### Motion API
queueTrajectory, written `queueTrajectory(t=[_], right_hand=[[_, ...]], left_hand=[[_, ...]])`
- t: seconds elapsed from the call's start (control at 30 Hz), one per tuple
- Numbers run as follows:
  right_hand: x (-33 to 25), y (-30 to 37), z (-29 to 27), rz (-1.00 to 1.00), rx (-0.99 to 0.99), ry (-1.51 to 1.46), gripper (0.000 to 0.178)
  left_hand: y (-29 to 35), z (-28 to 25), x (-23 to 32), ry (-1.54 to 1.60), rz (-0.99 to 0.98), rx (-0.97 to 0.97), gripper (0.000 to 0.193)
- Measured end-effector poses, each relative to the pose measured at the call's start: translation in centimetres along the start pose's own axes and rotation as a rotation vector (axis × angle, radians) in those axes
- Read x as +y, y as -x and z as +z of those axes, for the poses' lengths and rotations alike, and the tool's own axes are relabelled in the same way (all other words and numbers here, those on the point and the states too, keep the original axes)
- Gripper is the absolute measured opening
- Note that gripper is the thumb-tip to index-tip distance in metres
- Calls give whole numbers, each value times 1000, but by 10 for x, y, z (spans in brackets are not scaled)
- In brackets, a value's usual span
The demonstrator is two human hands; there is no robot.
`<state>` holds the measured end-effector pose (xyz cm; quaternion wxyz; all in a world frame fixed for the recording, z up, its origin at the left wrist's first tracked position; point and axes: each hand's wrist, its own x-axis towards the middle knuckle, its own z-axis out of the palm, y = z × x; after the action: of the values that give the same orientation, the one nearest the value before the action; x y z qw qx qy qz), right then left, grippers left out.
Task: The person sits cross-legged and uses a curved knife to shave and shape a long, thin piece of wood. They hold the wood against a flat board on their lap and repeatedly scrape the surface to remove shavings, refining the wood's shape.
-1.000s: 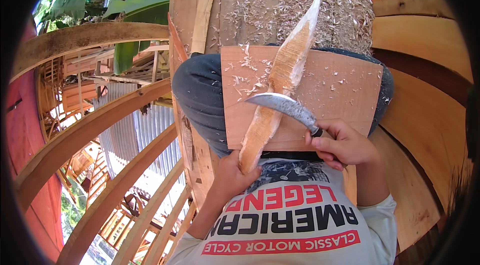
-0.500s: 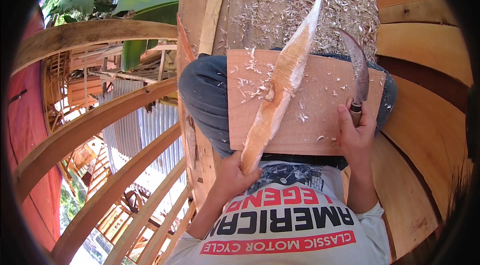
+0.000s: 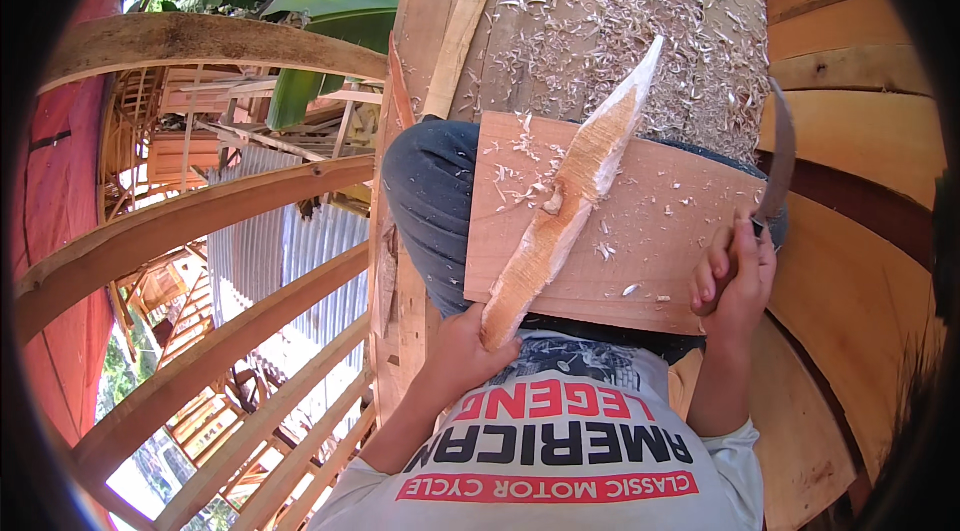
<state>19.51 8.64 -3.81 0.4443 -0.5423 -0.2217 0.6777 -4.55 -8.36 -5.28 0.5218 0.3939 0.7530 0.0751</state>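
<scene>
A long piece of wood (image 3: 575, 196), whittled to a pale point at its far end, lies slanted over a flat wooden board (image 3: 660, 211) on my lap. My left hand (image 3: 467, 349) is closed around the near, blunt end of that piece. A rough notch or knot marks its middle. My right hand (image 3: 737, 274) is wrapped around the handle of a curved knife (image 3: 780, 156), held at the board's right edge. Its blade points away from me and is apart from the wood. Several curled shavings (image 3: 527, 136) are scattered on the board.
Beyond my knees, wood shavings (image 3: 640, 21) cover the plank floor (image 3: 520, 31). Wooden slats (image 3: 850, 121) curve along the right. On the left stand railing bars (image 3: 200, 206), with corrugated metal sheets (image 3: 320, 246) and a large green leaf (image 3: 340, 6) outside.
My right hand has shifted slightly right with the knife, and the blade has swung outward, past the board's right edge. The left hand keeps its hold on the wood. The whole view has tilted a little.
</scene>
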Motion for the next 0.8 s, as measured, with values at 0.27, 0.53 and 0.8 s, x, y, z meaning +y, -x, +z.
queueTrajectory(t=[0.27,0.53,0.8], right_hand=[[32,24,10,256,-517,134,23],[9,11,-3,-94,-553,230,34],[-12,11,-13,-281,-367,-10,34]], left_hand=[[20,-38,55,-85,-29,96,53],[-7,-50,97,-116,319,296,49],[-27,-36,149,-175,568,370,51]])
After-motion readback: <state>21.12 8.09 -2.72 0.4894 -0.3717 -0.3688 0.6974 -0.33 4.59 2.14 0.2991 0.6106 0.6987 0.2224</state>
